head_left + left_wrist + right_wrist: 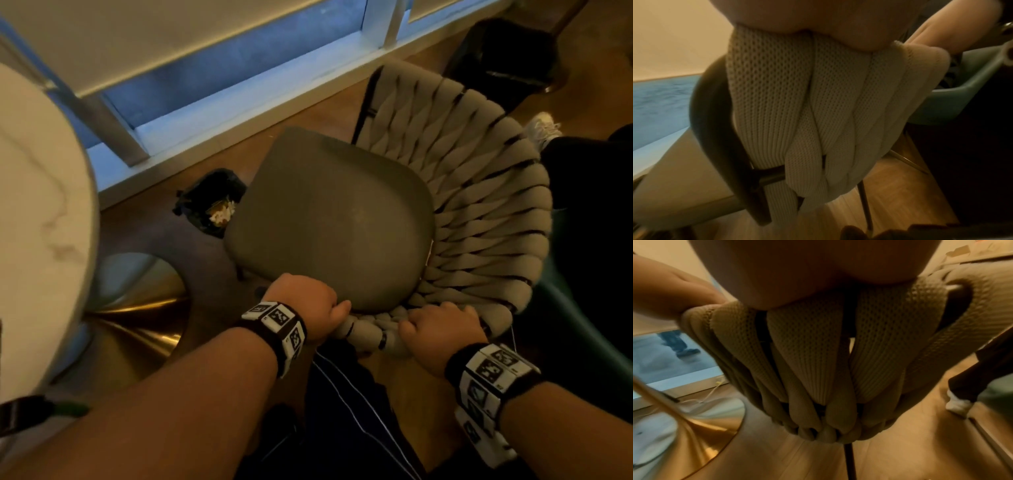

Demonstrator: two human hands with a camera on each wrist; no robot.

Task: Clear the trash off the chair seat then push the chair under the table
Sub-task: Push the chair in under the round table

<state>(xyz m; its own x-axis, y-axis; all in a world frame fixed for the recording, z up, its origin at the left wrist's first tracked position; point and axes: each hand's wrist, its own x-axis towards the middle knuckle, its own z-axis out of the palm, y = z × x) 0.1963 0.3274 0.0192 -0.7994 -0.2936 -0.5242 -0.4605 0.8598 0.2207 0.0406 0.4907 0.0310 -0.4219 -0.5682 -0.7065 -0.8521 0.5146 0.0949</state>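
Note:
The chair has a bare grey-green seat [335, 219] and a backrest [479, 192] of thick beige woven cords. My left hand [308, 305] grips the near end of the backrest rim, and my right hand [442, 332] grips the rim a little to its right. Both wrist views look down the knitted cords [797, 113] [818, 353] from under the palms; the fingers are hidden. A black trash bag [212, 202] holding crumpled paper sits on the floor beyond the seat's left edge. The round marble table [37, 205] is at the left.
The table's brass pedestal base [137, 308] spreads on the wooden floor [154, 212] left of the chair. A window sill [205, 150] runs behind. Another person's dark leg and white shoe [544, 128] stand at the right, by a teal chair [565, 308].

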